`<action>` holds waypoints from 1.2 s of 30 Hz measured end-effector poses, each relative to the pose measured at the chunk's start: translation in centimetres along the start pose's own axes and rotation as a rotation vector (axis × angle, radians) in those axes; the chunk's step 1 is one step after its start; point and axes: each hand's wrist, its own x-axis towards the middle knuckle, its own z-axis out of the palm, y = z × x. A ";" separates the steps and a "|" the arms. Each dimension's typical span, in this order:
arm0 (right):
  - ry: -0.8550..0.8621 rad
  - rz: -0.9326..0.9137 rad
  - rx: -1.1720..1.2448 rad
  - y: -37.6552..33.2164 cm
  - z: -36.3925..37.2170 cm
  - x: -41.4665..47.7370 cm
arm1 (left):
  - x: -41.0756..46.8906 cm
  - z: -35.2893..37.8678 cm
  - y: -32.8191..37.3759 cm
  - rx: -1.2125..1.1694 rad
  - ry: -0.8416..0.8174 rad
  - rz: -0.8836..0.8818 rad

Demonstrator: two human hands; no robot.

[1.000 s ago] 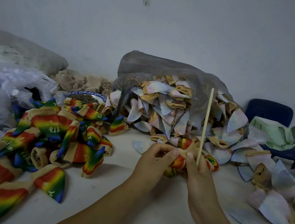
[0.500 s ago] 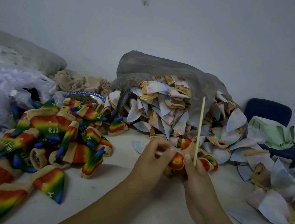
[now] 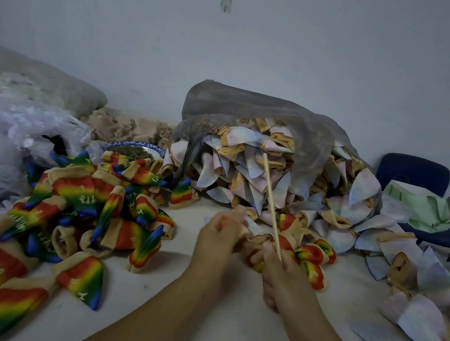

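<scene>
Both hands meet just in front of the heaps at the middle of the white tabletop [image 3: 199,326]: the left hand [image 3: 221,235] has its fingers curled round the tan end of a small rainbow-printed knit piece with a tan cuff [image 3: 287,243], and the right hand [image 3: 280,276] pinches the lower end of a thin pale wooden stick [image 3: 270,198], which leans up and to the left over the heap behind; whether the right fingers also grip the cloth I cannot tell. The step looks like turning the piece printed side out, the stick pushing its tip through. To do it well, I judge the left hand should hold the cuff bunched and firm while the stick's blunt end seats in the very point of the cloth and pushes straight along its length; a slanted push could slip off or strain the seam. The knit looks soft and stretchy, so it should roll over the stick easily but also crumple if held loosely. Finished-looking pieces lie in a loose pile of bright rainbow knit cones with white lettering [image 3: 85,210] to the left, plump and tapering to blue tips. Behind the hands, a spill of pale, washed-out inside-out pieces [image 3: 245,178] pours from a grey translucent plastic bag [image 3: 253,111], flat, pointed and leaf-like, with raw tan edges. A blue-rimmed bowl [image 3: 133,148] sits between the two heaps, crinkled clear plastic bags [image 3: 9,143] lie far left, and a dark blue chair [image 3: 413,173] stands at the right.
</scene>
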 end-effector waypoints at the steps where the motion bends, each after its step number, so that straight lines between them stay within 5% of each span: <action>1: 0.026 -0.044 -0.124 0.0 0.1 0.0 | 0.6 -0.5 0.2 -0.181 0.064 -0.122; 4: 0.026 -0.125 -0.255 -0.1 -0.1 -0.3 | 1.6 -2.4 0.8 -0.648 0.095 -0.308; 8: -0.039 -0.152 -0.413 -0.1 -0.7 -0.8 | 2.5 -4.3 1.4 -0.970 0.075 -0.306; 18: -0.246 -0.382 -0.758 -0.6 -1.0 -1.2 | 3.8 -5.7 1.3 -1.004 0.083 -0.273; 26: -0.233 -0.335 -0.952 -0.3 -1.2 -0.9 | 4.3 -5.3 0.7 -0.893 0.079 -0.281; 36: -0.148 -0.280 -0.907 -0.1 0.6 -1.5 | 4.2 -4.6 0.4 -0.800 -0.006 -0.268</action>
